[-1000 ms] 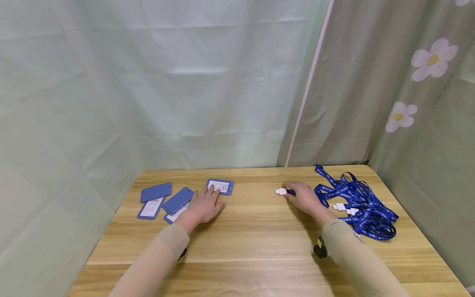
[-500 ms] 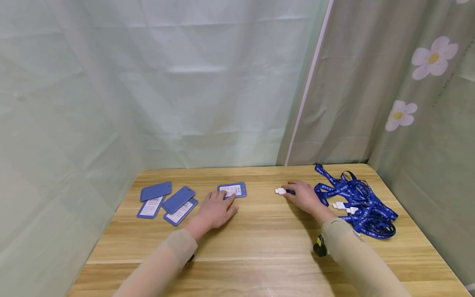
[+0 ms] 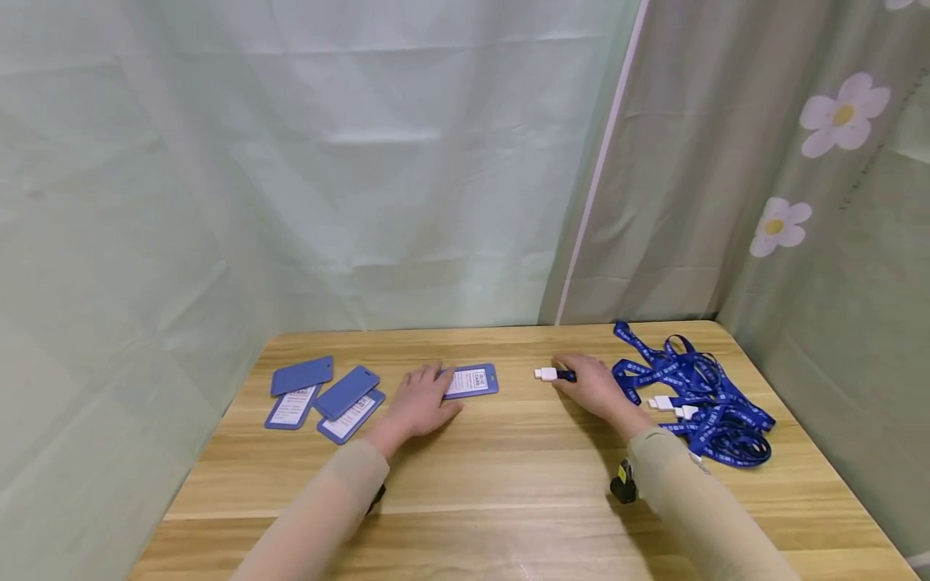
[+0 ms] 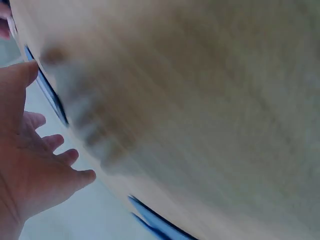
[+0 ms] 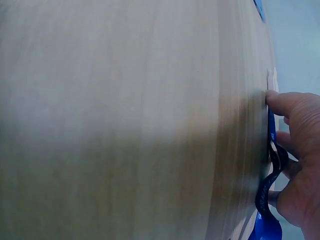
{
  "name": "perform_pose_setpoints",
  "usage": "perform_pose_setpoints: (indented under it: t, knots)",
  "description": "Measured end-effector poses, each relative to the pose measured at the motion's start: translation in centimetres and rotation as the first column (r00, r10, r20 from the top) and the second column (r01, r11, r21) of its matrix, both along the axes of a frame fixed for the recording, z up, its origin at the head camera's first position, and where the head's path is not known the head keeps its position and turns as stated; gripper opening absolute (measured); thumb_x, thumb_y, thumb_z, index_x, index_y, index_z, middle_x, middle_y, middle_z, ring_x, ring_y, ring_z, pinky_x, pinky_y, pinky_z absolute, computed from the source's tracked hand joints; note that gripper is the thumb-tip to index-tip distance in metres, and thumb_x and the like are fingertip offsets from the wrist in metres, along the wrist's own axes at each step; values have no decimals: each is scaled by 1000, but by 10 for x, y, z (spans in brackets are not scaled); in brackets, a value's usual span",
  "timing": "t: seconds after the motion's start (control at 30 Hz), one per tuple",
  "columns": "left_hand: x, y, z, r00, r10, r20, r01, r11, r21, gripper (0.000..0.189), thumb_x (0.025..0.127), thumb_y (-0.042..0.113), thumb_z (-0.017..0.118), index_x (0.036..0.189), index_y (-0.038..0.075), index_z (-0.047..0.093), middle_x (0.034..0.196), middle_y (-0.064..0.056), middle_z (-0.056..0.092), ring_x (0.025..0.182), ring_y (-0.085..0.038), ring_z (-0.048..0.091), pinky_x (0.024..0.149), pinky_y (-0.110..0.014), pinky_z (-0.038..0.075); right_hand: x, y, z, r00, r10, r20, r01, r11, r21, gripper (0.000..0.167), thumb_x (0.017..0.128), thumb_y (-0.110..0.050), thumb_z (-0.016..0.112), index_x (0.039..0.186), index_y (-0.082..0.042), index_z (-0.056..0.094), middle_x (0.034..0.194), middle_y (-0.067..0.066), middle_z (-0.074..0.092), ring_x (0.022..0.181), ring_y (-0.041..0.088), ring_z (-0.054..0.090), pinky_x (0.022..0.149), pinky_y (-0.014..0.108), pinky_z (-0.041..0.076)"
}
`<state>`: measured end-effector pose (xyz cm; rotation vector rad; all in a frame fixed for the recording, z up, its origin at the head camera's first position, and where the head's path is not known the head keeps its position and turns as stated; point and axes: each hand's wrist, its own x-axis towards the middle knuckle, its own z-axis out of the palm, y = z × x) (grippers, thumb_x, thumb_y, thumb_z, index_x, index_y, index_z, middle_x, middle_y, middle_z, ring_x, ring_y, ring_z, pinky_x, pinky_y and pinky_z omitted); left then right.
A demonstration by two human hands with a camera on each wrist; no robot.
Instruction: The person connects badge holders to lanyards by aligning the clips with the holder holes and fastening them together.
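In the head view a blue card holder [image 3: 471, 381] with a printed white card lies flat near the middle of the table. My left hand [image 3: 421, 399] is at its left end, fingers relaxed and spread, touching or just over that edge. The left wrist view shows the same hand [image 4: 35, 140] with its thumb beside the holder [image 4: 50, 95]. My right hand [image 3: 592, 386] pinches a blue lanyard by its end, just behind the white plastic clip [image 3: 546, 374]. In the right wrist view the lanyard strap [image 5: 267, 192] runs down beneath the fingers.
Several blue card holders [image 3: 349, 393] lie overlapping at the left. A heap of blue lanyards [image 3: 715, 403] with white clips [image 3: 661, 403] spreads at the right. A hanging curtain [image 3: 407, 202] stands behind the wooden table [image 3: 508, 492].
The card holder has slid right, toward the white clip, and turned slightly, with my left hand moving along at first. More of its right part shows. My right hand has stayed in place.
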<state>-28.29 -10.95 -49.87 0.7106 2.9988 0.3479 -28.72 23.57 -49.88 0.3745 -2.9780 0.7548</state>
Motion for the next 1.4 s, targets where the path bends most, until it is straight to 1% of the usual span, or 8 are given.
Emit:
perform_pose_setpoints:
  t: [0.07, 0.17, 0.23, 0.4, 0.5, 0.7, 1.07, 1.4]
  knots:
    - [-7, -6, -4, 999, 32, 41, -34, 999, 41, 78, 101, 50, 59, 161, 8, 32, 162, -25, 29, 149, -47, 24, 119, -67, 17, -1, 0, -1, 1000, -6, 13, 6, 1000, 1, 51, 100, -30, 69, 145, -8, 59, 150, 20, 52, 140, 45, 42, 117, 66, 23]
    - [-13, -10, -6, 995, 55, 82, -62, 995, 84, 77, 100, 47, 61, 160, 8, 34, 162, -28, 28, 149, -48, 22, 117, -70, 14, -1, 1, -1, 1000, -11, 27, 10, 1000, 28, 48, 100, -32, 68, 143, -11, 62, 154, 22, 46, 143, 48, 36, 116, 71, 17]
    - [-14, -11, -6, 992, 64, 110, -74, 994, 86, 74, 100, 47, 60, 160, 11, 35, 163, -28, 25, 150, -49, 19, 118, -71, 10, -1, 2, 0, 999, -19, 35, 17, 999, 40, 47, 100, -34, 68, 142, -13, 63, 155, 22, 45, 145, 49, 32, 115, 73, 14]
    - [-12, -5, 2, 988, 70, 136, -79, 995, 58, 69, 101, 47, 59, 159, 16, 40, 164, -28, 23, 151, -49, 16, 117, -72, 8, -1, 0, 0, 997, -50, 53, 49, 998, 32, 44, 100, -38, 67, 138, -16, 67, 156, 20, 43, 147, 49, 27, 114, 76, 10]
    - [-9, 0, 6, 989, 68, 131, -75, 996, 49, 67, 101, 48, 60, 158, 19, 43, 164, -26, 24, 151, -48, 18, 117, -72, 10, -2, -3, -1, 997, -57, 56, 56, 998, 25, 42, 99, -40, 68, 135, -19, 69, 156, 20, 44, 148, 48, 26, 114, 77, 8]
    - [-7, 6, 4, 989, 64, 136, -73, 995, 62, 71, 99, 51, 61, 159, 19, 40, 165, -25, 23, 151, -48, 17, 118, -71, 8, -2, -11, -2, 998, -32, 49, 32, 999, 13, 46, 96, -42, 71, 136, -20, 68, 155, 18, 46, 148, 48, 25, 112, 79, 6]
    - [-9, 8, 3, 986, 93, 137, -105, 991, 81, 71, 97, 53, 62, 157, 20, 44, 165, -25, 23, 151, -50, 16, 116, -74, 6, -3, -21, -3, 994, -76, 73, 77, 997, -21, 38, 94, -40, 75, 128, -23, 74, 154, 16, 48, 149, 46, 25, 112, 78, 0]
    - [-6, 15, 2, 981, 129, 145, -142, 987, 79, 70, 97, 58, 61, 157, 26, 45, 166, -23, 21, 152, -50, 12, 116, -74, 3, -1, -27, -3, 997, -50, 67, 52, 998, -22, 36, 94, -39, 75, 127, -24, 75, 154, 17, 47, 149, 47, 25, 110, 80, 0]
